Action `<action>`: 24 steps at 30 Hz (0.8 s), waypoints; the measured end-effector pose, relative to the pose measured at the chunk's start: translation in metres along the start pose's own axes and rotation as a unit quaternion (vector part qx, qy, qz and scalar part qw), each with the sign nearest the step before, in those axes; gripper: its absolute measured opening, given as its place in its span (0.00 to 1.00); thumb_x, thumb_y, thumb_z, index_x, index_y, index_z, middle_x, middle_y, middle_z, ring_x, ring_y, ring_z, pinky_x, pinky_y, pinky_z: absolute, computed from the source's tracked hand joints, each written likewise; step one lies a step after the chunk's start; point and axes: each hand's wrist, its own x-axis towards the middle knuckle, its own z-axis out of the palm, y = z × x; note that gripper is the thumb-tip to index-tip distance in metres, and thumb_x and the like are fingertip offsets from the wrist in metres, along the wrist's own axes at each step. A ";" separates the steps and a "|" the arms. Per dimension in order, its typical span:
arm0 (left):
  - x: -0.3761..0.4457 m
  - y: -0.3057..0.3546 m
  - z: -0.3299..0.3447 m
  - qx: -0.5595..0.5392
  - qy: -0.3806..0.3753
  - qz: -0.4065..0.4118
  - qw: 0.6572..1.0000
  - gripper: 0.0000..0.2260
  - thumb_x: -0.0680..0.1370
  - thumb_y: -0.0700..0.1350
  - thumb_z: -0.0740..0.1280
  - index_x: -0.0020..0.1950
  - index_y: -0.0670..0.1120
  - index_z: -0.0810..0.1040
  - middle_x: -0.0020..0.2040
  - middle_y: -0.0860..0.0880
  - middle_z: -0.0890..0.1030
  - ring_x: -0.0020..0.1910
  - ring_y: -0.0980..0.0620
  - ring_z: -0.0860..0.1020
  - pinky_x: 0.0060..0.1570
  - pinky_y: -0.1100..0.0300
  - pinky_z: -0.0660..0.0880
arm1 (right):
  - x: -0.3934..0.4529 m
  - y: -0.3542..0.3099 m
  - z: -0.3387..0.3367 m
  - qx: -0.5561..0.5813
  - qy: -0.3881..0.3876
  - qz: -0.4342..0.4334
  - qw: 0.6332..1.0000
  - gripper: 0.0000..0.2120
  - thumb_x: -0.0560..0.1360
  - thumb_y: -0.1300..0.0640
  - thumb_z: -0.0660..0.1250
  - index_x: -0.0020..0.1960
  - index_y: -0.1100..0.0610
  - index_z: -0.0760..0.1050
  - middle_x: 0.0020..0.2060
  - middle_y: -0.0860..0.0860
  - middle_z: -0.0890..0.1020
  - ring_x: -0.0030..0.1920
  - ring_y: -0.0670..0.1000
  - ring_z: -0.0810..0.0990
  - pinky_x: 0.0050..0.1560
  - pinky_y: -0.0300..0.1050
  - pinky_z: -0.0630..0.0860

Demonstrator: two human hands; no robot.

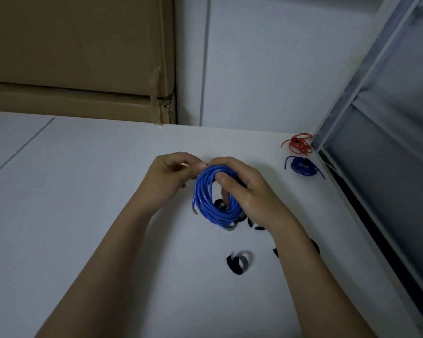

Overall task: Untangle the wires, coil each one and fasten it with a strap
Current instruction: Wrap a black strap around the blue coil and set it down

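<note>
The left hand pinched the top of a bright blue wire coil, a many-looped oval held above the white worktop, long axis running away from the person; the right hand gripped its right side.

- A white table fills the lower half under dim light.
- At 11 o'clock, brown cardboard boxes stand behind its far edge.
- At 12 o'clock, a white panelled wall.
- At 3 o'clock, a grey metal-framed panel slants alongside.
</note>
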 end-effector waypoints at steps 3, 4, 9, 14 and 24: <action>-0.002 0.001 -0.001 -0.036 -0.023 -0.035 0.998 0.13 0.70 0.51 0.68 0.46 0.44 0.83 0.41 0.44 0.84 0.42 0.41 0.80 0.51 0.40 0.75 | -0.002 -0.003 -0.001 0.008 -0.008 -0.009 1.000 0.09 0.79 0.58 0.59 0.57 0.54 0.75 0.35 0.55 0.75 0.32 0.46 0.72 0.36 0.36 0.72; -0.003 0.003 0.000 -0.052 -0.033 -0.038 0.997 0.11 0.72 0.49 0.67 0.47 0.44 0.84 0.43 0.41 0.84 0.46 0.37 0.80 0.53 0.41 0.76 | -0.002 -0.003 -0.001 0.012 -0.007 -0.011 1.000 0.09 0.79 0.57 0.59 0.56 0.53 0.75 0.35 0.56 0.75 0.31 0.46 0.72 0.36 0.35 0.72; -0.004 0.007 0.001 -0.043 -0.076 -0.035 0.996 0.11 0.79 0.37 0.62 0.50 0.46 0.83 0.45 0.46 0.85 0.47 0.43 0.81 0.48 0.55 0.79 | -0.003 -0.002 -0.002 0.000 -0.009 0.001 1.000 0.08 0.81 0.61 0.59 0.56 0.54 0.75 0.32 0.52 0.75 0.31 0.45 0.72 0.36 0.34 0.71; -0.005 0.005 -0.002 -0.039 -0.053 -0.035 0.997 0.08 0.79 0.39 0.64 0.49 0.44 0.83 0.43 0.48 0.84 0.42 0.49 0.81 0.44 0.57 0.78 | -0.004 -0.002 -0.001 0.000 -0.018 0.003 1.000 0.09 0.80 0.60 0.60 0.57 0.52 0.76 0.36 0.49 0.79 0.32 0.45 0.72 0.37 0.36 0.72; 0.002 -0.002 -0.001 -0.031 0.059 -0.016 0.998 0.07 0.79 0.43 0.65 0.45 0.49 0.83 0.39 0.52 0.83 0.39 0.56 0.79 0.39 0.58 0.76 | -0.005 0.001 0.005 -0.012 0.006 -0.002 1.000 0.11 0.80 0.62 0.59 0.58 0.51 0.76 0.40 0.48 0.80 0.34 0.46 0.74 0.40 0.36 0.74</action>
